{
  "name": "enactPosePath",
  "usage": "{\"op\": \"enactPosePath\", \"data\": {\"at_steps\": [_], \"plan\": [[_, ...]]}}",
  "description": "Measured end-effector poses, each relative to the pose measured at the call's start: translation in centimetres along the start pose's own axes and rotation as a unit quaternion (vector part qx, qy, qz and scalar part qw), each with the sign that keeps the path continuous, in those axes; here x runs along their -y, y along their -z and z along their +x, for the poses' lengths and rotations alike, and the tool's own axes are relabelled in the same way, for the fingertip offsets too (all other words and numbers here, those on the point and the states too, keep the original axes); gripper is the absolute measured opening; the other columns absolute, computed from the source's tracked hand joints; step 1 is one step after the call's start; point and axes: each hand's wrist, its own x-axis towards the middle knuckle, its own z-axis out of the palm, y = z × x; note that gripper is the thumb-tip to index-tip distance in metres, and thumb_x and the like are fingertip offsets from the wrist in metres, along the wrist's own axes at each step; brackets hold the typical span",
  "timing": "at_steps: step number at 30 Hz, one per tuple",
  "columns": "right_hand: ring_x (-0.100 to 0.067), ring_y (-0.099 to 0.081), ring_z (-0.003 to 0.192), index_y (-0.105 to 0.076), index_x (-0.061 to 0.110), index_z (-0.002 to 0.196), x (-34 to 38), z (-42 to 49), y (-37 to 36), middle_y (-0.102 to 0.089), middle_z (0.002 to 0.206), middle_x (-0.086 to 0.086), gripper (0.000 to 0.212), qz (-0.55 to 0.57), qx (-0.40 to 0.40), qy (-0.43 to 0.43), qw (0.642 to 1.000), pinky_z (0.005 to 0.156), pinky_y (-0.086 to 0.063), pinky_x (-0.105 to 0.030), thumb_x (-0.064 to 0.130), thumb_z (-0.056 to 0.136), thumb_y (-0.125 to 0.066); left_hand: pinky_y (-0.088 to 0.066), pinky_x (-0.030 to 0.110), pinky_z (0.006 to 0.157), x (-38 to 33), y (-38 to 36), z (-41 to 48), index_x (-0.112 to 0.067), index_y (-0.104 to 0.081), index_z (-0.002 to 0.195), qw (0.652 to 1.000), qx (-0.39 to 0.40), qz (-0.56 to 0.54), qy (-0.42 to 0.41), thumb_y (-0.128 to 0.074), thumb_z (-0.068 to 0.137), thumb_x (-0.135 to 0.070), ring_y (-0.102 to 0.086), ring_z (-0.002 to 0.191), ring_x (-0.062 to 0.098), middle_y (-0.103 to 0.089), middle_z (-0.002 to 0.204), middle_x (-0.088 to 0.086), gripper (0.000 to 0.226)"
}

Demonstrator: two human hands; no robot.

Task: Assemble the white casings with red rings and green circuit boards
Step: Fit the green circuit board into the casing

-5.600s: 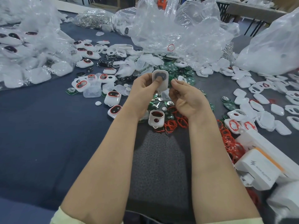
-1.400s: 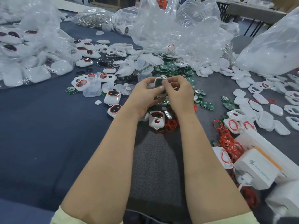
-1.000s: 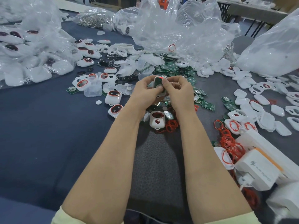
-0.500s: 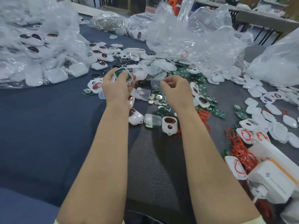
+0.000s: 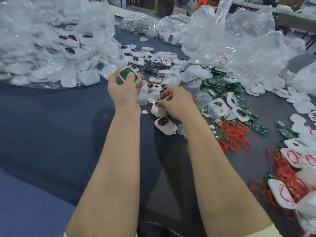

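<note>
My left hand holds up a white casing with a green circuit board seated in it, thumb pressed on the board. My right hand is lower and to the right, its curled fingertips pinching the top of another white casing that stands on the dark table. A further casing with a dark red window lies just below that. Loose green circuit boards are heaped behind my right hand, and red rings lie in a pile to its right.
Clear plastic bags of white parts fill the left and a crumpled bag the back right. White lids with red rings and loose white covers lie along the right. The dark blue table cloth stretches to the left front.
The two hands, joined on one casing a second ago, have parted. My left hand carried the board-filled casing up and left; my right hand dropped to a casing on the table.
</note>
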Motion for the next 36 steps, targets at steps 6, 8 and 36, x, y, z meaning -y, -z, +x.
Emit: {"op": "enactPosePath", "data": {"at_steps": [6, 8, 36], "plan": [[-0.015, -0.057, 0.090, -0.070, 0.016, 0.102, -0.6, 0.2, 1.0, -0.067, 0.100, -0.003, 0.016, 0.000, -0.018, 0.013, 1.000, 0.074, -0.039, -0.022, 0.019, 0.091, -0.058, -0.055, 0.022, 0.059, 0.9, -1.2, -1.0, -0.008, -0.052, 0.108, 0.998, 0.042, 0.055, -0.005, -0.051, 0.091, 0.009, -0.066, 0.061, 0.014, -0.060, 0.097, 0.007, 0.024], [-0.015, -0.057, 0.090, -0.069, 0.015, 0.103, -1.3, 0.3, 1.9, -0.068, 0.102, -0.004, 0.018, 0.002, -0.059, 0.005, 0.998, 0.075, -0.039, -0.022, 0.019, 0.091, -0.056, -0.056, 0.022, 0.059, 1.4, -2.3, -1.7, -0.008, -0.053, 0.106, 0.995, 0.063, 0.075, -0.009, -0.052, 0.091, 0.008, -0.066, 0.060, 0.014, -0.056, 0.091, 0.002, 0.023], [-0.018, -0.063, 0.090, -0.070, 0.010, 0.104, -7.5, 8.2, 11.8, -0.070, 0.108, -0.009, 0.029, 0.012, -0.134, -0.126, 0.983, 0.090, -0.048, -0.026, 0.003, 0.087, -0.048, -0.056, 0.026, 0.072, 7.4, -13.7, 0.3, -0.009, -0.048, 0.113, 0.990, 0.085, -0.043, 0.107, -0.052, 0.091, 0.007, -0.065, 0.078, 0.019, -0.060, 0.093, 0.010, 0.027]]}}
